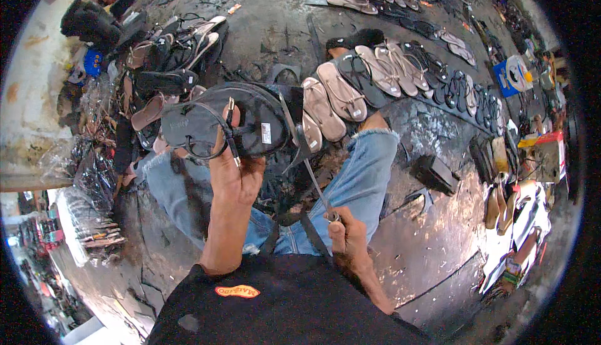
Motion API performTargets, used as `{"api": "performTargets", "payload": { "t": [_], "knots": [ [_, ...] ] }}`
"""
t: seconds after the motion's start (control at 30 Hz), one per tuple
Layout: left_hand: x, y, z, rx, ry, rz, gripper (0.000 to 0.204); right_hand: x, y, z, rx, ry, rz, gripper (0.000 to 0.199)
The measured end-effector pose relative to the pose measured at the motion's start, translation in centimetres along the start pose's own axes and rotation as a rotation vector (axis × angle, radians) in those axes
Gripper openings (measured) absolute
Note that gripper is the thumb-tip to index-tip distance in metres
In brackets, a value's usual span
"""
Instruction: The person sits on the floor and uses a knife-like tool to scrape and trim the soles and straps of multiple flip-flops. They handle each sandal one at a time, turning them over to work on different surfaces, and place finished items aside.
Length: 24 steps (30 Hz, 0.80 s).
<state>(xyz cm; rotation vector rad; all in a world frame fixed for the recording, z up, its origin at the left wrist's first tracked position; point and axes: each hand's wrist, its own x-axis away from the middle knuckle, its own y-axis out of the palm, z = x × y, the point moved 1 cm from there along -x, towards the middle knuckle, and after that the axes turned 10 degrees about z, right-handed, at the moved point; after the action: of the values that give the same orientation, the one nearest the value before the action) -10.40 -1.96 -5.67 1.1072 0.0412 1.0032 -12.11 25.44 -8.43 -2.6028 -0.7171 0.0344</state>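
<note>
My left hand (235,179) is closed around a black sandal (188,126), thumb on top beside the thin strap (216,151) with shiny ends. A white label sits on the sandal's footbed, and its sole faces partly away. My right hand (347,235), lower and to the right, grips the handle of a knife (317,185). The long, narrow blade runs up along the sandal's right edge. A dark flap of sole material (293,98) sticks out at that edge beside the blade; whether it is still joined to the sandal I cannot tell.
Beige and black sandals (341,91) stand in a long row from the centre to the right. A heap of sandals (169,51) lies at the left. Clear plastic bags (94,170) are by the wall. A black block (435,174) rests on the floor at right, among scraps.
</note>
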Motion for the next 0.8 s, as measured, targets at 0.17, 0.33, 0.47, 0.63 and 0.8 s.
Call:
{"api": "performTargets", "payload": {
  "t": [0.17,0.33,0.47,0.63,0.8],
  "knots": [
    [2.2,-1.5,-0.4,-0.267,0.042,-0.047,0.041,-3.0,0.1,0.9,0.091,-0.108,0.001,0.037],
    [4.1,-2.4,1.0,-0.297,-0.079,0.158,0.031,-7.5,0.1,-2.7,0.169,-0.171,-0.196,0.033],
    [5.0,-2.5,1.4,-0.461,-0.072,0.298,0.029,-8.4,1.9,-4.3,0.128,-0.211,-0.176,0.019],
    [6.3,-6.3,0.5,-0.441,-0.153,0.270,0.024,-10.9,4.9,-5.1,0.025,-0.403,-0.205,0.012],
    [8.1,-6.3,1.7,-0.325,-0.181,0.274,0.036,-10.3,4.2,-4.3,-0.280,0.099,0.007,0.028]
  ]
}}
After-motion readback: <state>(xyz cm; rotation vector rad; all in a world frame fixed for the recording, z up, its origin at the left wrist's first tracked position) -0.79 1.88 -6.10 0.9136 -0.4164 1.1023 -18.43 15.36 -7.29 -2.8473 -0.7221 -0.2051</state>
